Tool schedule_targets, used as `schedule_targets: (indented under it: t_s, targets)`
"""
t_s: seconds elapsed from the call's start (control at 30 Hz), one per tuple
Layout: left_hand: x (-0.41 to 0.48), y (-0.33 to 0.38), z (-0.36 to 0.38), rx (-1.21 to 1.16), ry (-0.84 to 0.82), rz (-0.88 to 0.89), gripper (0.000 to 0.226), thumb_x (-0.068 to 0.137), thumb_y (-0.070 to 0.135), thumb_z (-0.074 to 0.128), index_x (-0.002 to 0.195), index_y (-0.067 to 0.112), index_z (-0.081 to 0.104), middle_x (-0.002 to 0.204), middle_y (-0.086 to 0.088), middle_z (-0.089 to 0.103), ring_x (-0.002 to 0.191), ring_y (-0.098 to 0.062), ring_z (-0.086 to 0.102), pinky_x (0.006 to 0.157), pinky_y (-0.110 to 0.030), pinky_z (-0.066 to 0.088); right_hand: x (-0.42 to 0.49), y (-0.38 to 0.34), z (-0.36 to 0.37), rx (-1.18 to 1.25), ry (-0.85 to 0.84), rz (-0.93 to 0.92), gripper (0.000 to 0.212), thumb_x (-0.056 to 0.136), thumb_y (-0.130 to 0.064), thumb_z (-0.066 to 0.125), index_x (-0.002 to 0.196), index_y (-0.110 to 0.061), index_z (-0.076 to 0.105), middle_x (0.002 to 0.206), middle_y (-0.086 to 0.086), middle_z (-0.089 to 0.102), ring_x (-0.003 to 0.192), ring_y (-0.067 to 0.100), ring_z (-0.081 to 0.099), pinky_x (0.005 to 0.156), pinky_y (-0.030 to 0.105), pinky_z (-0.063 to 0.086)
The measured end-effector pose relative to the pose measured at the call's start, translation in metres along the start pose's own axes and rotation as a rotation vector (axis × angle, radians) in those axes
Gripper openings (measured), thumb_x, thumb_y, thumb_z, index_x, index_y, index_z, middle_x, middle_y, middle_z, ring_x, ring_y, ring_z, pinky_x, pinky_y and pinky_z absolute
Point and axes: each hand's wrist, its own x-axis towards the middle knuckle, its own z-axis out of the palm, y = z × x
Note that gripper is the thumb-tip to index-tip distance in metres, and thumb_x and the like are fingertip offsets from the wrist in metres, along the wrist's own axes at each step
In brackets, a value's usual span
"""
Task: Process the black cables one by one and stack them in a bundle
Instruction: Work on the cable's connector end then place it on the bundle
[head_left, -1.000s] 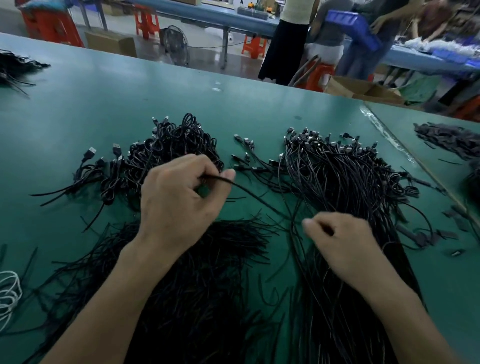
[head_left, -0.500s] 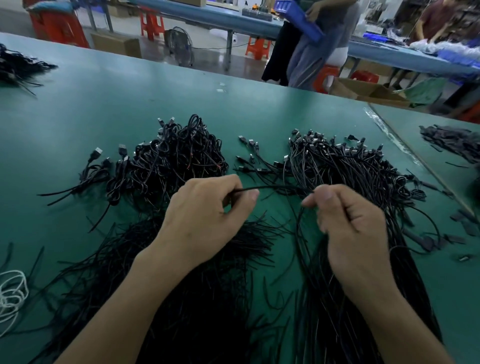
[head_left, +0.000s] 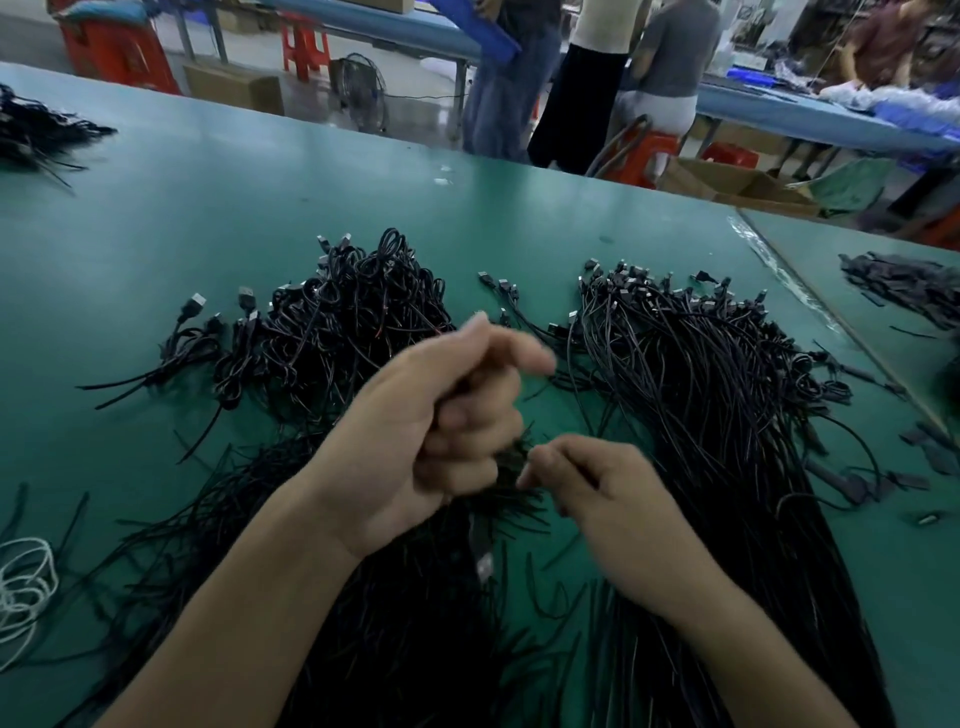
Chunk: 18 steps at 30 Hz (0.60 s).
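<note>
My left hand (head_left: 436, 431) is raised over the green table (head_left: 208, 218), blurred, its fingers curled round one black cable (head_left: 475, 530) whose USB plug hangs down below the fist. Just to the right and lower, my right hand (head_left: 597, 493) pinches the same cable with its fingertips close to the left fist. A heap of coiled black cables (head_left: 353, 322) lies behind the left hand. To the right stretches a long pile of straight black cables (head_left: 701, 395) with plugs at the far end. Another dark pile of thin black strands (head_left: 291, 597) lies under my left forearm.
A white cable coil (head_left: 21, 587) sits at the left edge. More black cables (head_left: 31, 130) lie far left. Dark pieces (head_left: 909, 286) cover the neighbouring table at right. Several people (head_left: 571, 93), red stools and cardboard boxes stand beyond the far edge.
My left hand has risen and curled tighter round the cable. My right hand dropped down and left, close under the left fist; the cable's plug now hangs below.
</note>
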Motion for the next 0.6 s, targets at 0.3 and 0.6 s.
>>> schedule_targets:
  t_s: [0.3, 0.6]
  targets:
    - [0.013, -0.039, -0.011, 0.780, 0.418, 0.350, 0.037, 0.097, 0.041, 0.041, 0.103, 0.020, 0.071, 0.082, 0.001, 0.070, 0.079, -0.011, 0.069, 0.070, -0.023, 0.056, -0.018, -0.039, -0.005, -0.252, -0.178, -0.231, 0.032, 0.100, -0.044, 0.044, 0.076, -0.026, 0.056, 0.074, -0.009, 0.054, 0.070, 0.011, 0.052, 0.061, 0.022, 0.041]
    - [0.004, -0.026, 0.009, 0.716, 0.149, -0.059, 0.060, 0.091, 0.062, 0.037, 0.056, 0.020, 0.060, 0.039, 0.005, 0.047, 0.028, -0.008, 0.038, 0.035, -0.013, 0.030, 0.004, -0.030, -0.031, 0.095, 0.300, -0.241, 0.020, 0.078, -0.046, 0.069, 0.075, -0.026, 0.072, 0.067, -0.004, 0.065, 0.056, 0.009, 0.051, 0.053, 0.021, 0.041]
